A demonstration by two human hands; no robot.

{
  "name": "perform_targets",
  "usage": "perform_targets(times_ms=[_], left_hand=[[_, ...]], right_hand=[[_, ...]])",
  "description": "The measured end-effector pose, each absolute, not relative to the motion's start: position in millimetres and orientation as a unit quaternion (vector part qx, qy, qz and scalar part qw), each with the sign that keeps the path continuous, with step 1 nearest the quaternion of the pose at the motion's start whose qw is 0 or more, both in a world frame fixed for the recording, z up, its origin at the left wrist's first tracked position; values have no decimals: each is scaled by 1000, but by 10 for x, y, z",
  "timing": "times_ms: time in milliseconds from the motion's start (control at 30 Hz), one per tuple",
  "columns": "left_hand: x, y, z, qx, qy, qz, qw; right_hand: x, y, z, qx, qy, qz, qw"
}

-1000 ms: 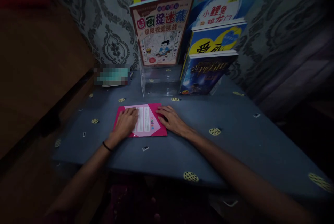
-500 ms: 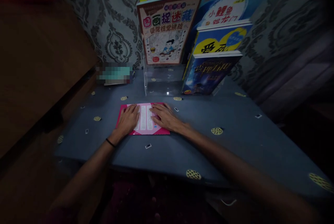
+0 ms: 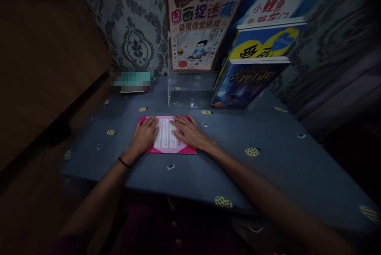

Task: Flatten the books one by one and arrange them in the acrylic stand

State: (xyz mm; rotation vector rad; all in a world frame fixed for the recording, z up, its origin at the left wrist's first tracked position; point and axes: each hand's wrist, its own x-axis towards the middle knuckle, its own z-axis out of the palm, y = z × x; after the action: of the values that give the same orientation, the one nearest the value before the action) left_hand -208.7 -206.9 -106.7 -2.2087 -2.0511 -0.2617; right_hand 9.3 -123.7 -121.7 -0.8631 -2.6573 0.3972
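A pink book (image 3: 164, 136) with white text panels lies flat on the table, its long side toward me. My left hand (image 3: 145, 133) rests on the book's left part, fingers stretched out, with a black band round the wrist. On the right part lies my right hand (image 3: 188, 131), palm down and fingers spread. Both hands press on the cover without gripping it. Parts of the book's left and right sides are hidden under them.
Behind the book a clear acrylic stand (image 3: 190, 98) holds a brown-bordered picture book (image 3: 202, 29). A dark blue book (image 3: 248, 82) and several others stand at its right. At the back left is a blurred-out teal item (image 3: 133, 80). A patterned cloth covers the table (image 3: 285, 175).
The whole view has shifted a little, so the stand and its books appear farther right. Both hands stay flat on the pink book, nearly in the same place.
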Motion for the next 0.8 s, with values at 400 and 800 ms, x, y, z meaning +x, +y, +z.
perform_targets(times_ms=[400, 800], left_hand=[[-2197, -2121, -1029, -681, -727, -62, 63], [-2174, -2569, -943, -846, -529, -68, 3]], right_hand=[[151, -1229, -1267, -359, -901, 148, 195], [231, -1120, -1334, -331, -896, 203, 215]])
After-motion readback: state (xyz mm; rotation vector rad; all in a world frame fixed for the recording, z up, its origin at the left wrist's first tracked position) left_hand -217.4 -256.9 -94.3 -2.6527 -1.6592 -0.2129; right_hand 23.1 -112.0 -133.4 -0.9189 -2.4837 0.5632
